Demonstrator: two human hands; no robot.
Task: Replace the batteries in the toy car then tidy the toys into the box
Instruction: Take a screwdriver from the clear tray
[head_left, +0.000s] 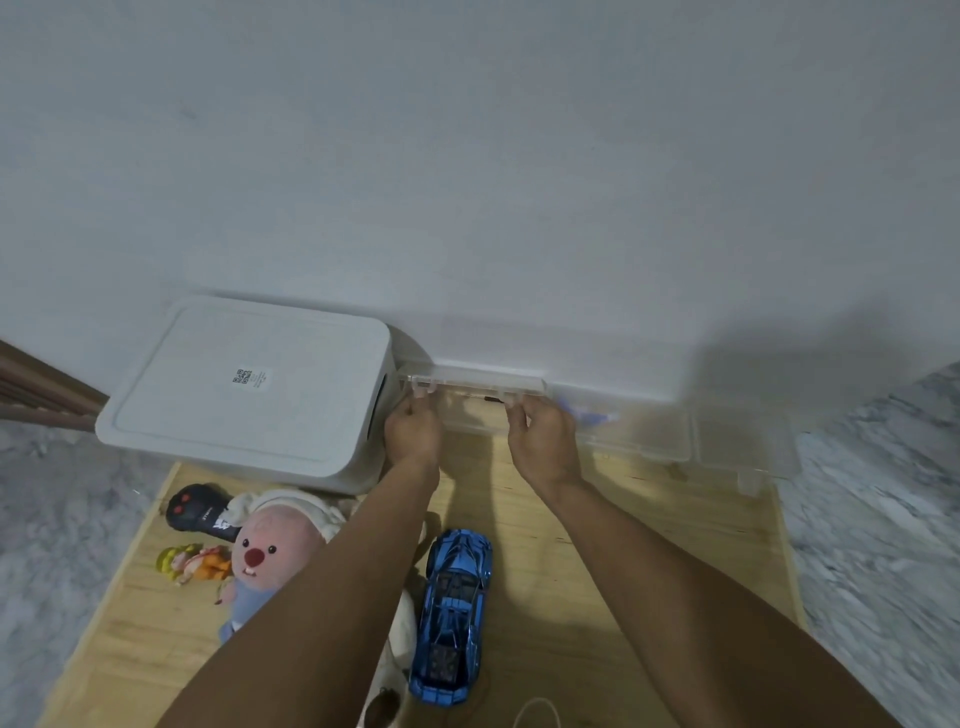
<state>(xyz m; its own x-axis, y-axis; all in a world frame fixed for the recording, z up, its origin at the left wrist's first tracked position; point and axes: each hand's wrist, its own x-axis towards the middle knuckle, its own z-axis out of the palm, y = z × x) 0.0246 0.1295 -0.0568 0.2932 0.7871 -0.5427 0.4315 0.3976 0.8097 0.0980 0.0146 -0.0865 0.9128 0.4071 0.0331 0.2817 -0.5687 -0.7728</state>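
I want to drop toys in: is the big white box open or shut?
Shut: the white box has its flat lid seated on top.

Both hands — left hand (413, 428), right hand (545, 439) — grip a clear plastic case (475, 387) near the blue toy car (454, 613).

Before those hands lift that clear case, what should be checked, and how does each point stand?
1. Left hand on the clear case near its left latch: ok.
2. Right hand on its right part: ok.
3. Case lid unlatched: cannot tell.
4. Batteries inside the case: cannot tell.
5. Blue toy car within reach on the mat: ok.
6. White storage box open for toys: not ok, lid on.
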